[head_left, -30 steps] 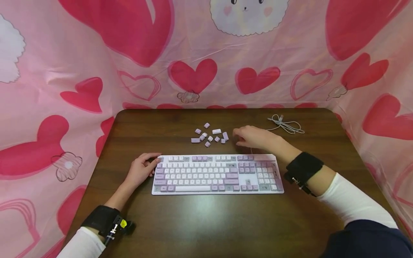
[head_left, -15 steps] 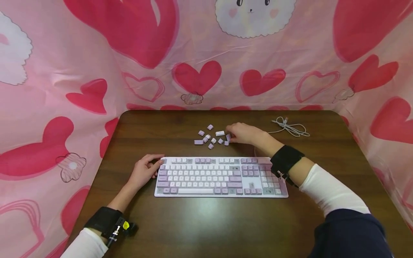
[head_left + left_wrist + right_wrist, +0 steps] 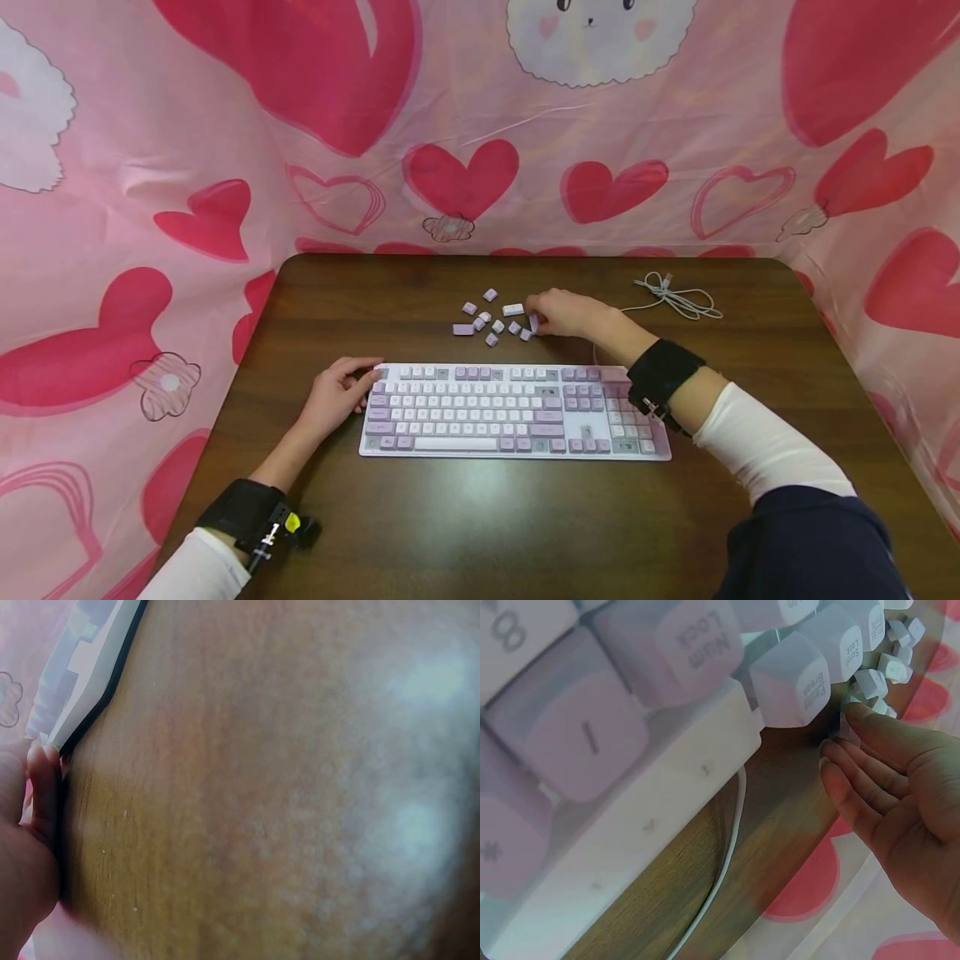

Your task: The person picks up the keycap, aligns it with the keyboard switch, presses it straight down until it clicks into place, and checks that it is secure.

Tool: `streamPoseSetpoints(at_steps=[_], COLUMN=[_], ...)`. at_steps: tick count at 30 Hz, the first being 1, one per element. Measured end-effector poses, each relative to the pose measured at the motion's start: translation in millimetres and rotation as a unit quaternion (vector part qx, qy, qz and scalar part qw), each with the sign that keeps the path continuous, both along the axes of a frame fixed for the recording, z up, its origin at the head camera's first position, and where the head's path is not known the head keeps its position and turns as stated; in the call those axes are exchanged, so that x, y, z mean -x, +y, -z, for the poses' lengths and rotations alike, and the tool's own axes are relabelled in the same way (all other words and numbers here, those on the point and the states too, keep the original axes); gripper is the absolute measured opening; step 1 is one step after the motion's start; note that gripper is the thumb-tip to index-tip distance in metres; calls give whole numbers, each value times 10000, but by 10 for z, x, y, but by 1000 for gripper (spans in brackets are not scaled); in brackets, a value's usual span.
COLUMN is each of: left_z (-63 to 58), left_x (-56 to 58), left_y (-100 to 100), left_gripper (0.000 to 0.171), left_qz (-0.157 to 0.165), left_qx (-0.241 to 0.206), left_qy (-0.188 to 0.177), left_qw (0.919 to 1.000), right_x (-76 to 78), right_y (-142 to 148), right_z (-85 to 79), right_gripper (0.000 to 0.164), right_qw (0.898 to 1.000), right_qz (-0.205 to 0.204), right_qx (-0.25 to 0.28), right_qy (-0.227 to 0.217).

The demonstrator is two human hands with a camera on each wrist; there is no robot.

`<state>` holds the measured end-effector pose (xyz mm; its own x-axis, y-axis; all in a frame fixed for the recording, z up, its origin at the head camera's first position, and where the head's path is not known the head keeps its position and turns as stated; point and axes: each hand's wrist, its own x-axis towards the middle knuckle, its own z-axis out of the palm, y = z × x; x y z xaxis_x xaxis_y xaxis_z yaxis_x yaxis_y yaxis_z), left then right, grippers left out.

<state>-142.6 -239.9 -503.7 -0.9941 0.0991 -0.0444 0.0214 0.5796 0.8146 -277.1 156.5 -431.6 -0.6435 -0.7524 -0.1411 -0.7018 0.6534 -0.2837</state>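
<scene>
Near edge: bare counter (image 3: 465,525) between the forearms (image 3: 285,457) offered wide passage to the keyboard (image 3: 480,414).
Left edge: the left hand (image 3: 332,393) blocked the keyboard's end; bare wood ran past it toward the far left corner.
Far edge: loose keycaps (image 3: 498,327) stood near mid-edge, hanging cloth (image 3: 465,100) behind.
Strip behind keyboard: right hand (image 3: 567,313) and forearm crossed it.
Far right corner: coiled cable (image 3: 666,289) obstructed.

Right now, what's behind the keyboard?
Behind the keyboard are loose keycaps, your right hand holding a purple keycap, and a bundled cable. Your forearm covers part of the cable; anything directly under your hand can't be seen.
</scene>
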Motion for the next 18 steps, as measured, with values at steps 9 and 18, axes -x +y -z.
streamPoseSetpoints(at_steps=[9,18], left_z=[9,10], left_x=[11,6], left_y=[1,5], left_gripper=[38,39], left_qz=[-26,-21], left_qx=[5,-25], left_qy=[84,64], left_qw=[10000,10000], right_x=[8,8], right_y=[22,44], right_z=[10,3], right_gripper=[22,27], right_qw=[9998,9987], right_qz=[182,365], right_qx=[-82,-304], right_qy=[-78,-198])
